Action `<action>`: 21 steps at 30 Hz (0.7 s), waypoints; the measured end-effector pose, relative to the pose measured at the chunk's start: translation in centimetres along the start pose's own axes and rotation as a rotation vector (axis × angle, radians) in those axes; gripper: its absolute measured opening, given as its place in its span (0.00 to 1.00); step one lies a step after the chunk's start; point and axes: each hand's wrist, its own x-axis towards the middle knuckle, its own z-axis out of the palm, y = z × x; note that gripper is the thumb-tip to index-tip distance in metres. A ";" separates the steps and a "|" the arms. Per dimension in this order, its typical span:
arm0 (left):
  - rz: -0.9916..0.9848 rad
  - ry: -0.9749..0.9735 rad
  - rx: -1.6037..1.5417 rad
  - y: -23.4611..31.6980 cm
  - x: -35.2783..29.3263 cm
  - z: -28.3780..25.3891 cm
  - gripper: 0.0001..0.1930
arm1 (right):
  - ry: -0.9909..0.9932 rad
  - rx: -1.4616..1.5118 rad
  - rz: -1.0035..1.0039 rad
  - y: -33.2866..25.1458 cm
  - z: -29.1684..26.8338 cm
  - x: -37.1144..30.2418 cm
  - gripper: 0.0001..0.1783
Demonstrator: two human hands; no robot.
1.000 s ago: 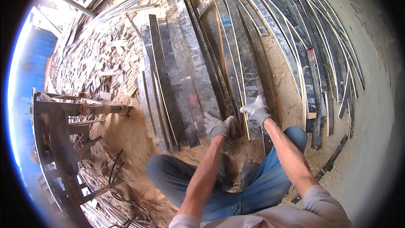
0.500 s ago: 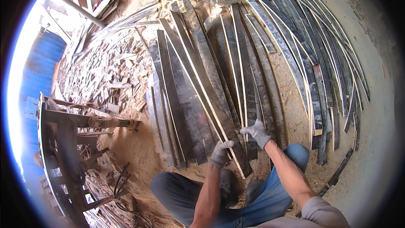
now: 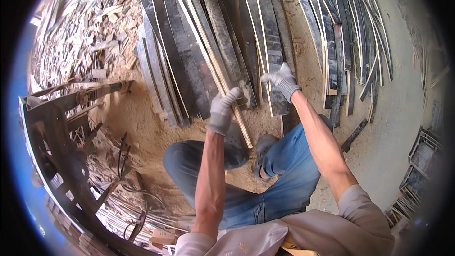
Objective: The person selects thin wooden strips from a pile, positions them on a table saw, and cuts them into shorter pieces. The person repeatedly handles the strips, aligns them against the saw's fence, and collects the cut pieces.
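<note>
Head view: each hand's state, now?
Left hand: closed, holding a pale-edged strip.
Right hand: at a dark plank; whether it grips cannot be told.

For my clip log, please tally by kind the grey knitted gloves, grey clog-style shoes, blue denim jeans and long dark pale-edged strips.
Grey knitted gloves: 2
Grey clog-style shoes: 2
Blue denim jeans: 1 pair
Long dark pale-edged strips: overlapping, too many to count reliably
Total: 5, strips excluded
</note>
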 end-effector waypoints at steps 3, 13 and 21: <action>-0.066 -0.006 -0.080 5.3 -4.9 1.6 0.26 | 0.010 0.042 0.088 -6.9 -1.5 -5.0 0.40; -0.154 0.114 -0.065 16.0 -24.2 10.5 0.29 | -0.127 0.169 0.303 -20.0 -10.8 -28.9 0.28; -0.250 0.079 -0.154 18.8 -39.4 19.1 0.20 | -0.221 0.399 0.351 -27.5 -18.4 -42.1 0.10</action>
